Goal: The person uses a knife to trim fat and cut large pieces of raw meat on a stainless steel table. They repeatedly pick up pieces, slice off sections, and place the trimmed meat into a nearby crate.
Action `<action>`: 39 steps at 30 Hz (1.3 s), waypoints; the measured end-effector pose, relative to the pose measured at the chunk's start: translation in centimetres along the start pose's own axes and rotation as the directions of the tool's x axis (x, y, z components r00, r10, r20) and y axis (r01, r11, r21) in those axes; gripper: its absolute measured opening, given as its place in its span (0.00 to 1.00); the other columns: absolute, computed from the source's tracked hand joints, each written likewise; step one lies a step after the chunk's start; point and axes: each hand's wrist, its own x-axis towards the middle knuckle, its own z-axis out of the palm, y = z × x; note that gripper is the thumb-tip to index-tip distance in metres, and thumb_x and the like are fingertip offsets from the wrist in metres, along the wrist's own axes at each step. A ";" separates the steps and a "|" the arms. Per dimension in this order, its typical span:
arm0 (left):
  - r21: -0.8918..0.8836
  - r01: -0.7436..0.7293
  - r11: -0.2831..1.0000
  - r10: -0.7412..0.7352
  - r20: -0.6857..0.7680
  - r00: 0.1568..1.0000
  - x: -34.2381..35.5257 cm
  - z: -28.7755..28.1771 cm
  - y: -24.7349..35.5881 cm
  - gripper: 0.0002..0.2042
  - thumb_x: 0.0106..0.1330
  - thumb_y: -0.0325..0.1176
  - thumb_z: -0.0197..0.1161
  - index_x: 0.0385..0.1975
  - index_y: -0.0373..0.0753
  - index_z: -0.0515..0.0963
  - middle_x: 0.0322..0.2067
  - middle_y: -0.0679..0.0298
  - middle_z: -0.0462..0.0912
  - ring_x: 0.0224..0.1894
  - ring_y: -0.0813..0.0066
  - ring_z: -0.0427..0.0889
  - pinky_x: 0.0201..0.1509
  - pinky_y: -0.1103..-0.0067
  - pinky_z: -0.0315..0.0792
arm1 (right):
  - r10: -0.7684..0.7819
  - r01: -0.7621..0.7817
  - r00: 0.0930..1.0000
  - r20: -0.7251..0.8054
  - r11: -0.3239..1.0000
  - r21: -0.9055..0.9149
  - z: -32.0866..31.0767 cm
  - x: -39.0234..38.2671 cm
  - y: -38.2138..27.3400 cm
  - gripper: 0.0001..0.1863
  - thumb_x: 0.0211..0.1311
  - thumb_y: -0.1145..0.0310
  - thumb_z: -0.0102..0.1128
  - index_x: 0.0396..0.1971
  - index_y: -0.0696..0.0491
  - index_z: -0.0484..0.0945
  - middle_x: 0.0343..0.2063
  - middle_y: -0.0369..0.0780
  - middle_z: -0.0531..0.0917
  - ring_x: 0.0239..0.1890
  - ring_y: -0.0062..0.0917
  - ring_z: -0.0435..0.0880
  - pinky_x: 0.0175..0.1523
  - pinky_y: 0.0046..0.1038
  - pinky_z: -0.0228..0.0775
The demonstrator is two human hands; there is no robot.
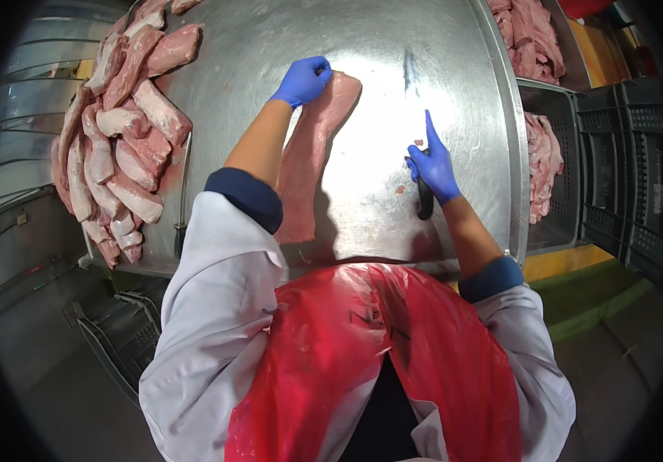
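A long pale-pink pork loin [314, 162] lies lengthwise on the metal table in front of me. At its far end, the curled fingers of my left hand [306, 81], in a blue glove, grip the edge of the meat. To the right of the loin, my gloved right hand [435, 165] is closed round the black handle [424, 204] of a knife. Its index finger is stretched forward, and the blade [411, 73] points away from me, clear of the meat. Small meat scraps [401, 189] lie near the knife hand.
A heap of meat pieces [127, 146] covers the table's left side, with a sharpening steel [185, 181] beside it. Off the raised right rim [510, 115] stand a grey crate [562, 165] and a tray [574, 58], both holding meat. Black crates [632, 154] stand farther right.
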 end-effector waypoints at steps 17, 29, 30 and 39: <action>-0.227 -0.077 0.971 0.109 0.134 0.985 0.2 -3.0 3.4 0.09 0.68 0.33 0.61 0.36 0.32 0.81 0.27 0.64 0.83 0.29 0.79 0.78 0.38 0.78 0.74 | 0.062 0.000 0.957 0.283 0.976 -0.217 8.1 9.1 -3.2 0.41 0.64 0.68 0.56 0.77 0.36 0.52 0.27 0.41 0.83 0.24 0.22 0.81 0.35 0.28 0.79; 0.143 -0.010 0.990 0.012 -0.010 1.000 0.1 -1.1 0.0 0.15 0.60 0.42 0.67 0.41 0.39 0.82 0.26 0.58 0.83 0.28 0.69 0.81 0.38 0.70 0.76 | 0.090 -0.093 0.995 -0.042 0.995 -0.049 4.9 9.3 -4.1 0.42 0.66 0.73 0.57 0.77 0.37 0.49 0.30 0.41 0.82 0.23 0.19 0.80 0.26 0.25 0.78; 0.110 0.017 0.994 -0.012 -0.044 0.999 0.4 -1.0 0.1 0.12 0.61 0.39 0.66 0.38 0.38 0.83 0.26 0.58 0.84 0.29 0.72 0.81 0.38 0.72 0.76 | 0.095 -0.098 0.994 -0.052 0.994 -0.044 5.0 9.6 -4.0 0.42 0.66 0.73 0.57 0.77 0.37 0.49 0.30 0.41 0.82 0.24 0.19 0.81 0.26 0.26 0.78; -0.244 0.050 0.969 -0.052 0.000 0.999 -0.3 -1.7 0.6 0.08 0.61 0.32 0.62 0.31 0.35 0.83 0.24 0.61 0.84 0.27 0.76 0.79 0.35 0.77 0.75 | 0.001 0.068 0.969 0.247 0.960 -0.271 9.5 12.7 -4.6 0.38 0.66 0.66 0.52 0.76 0.39 0.54 0.32 0.42 0.83 0.26 0.23 0.82 0.35 0.28 0.80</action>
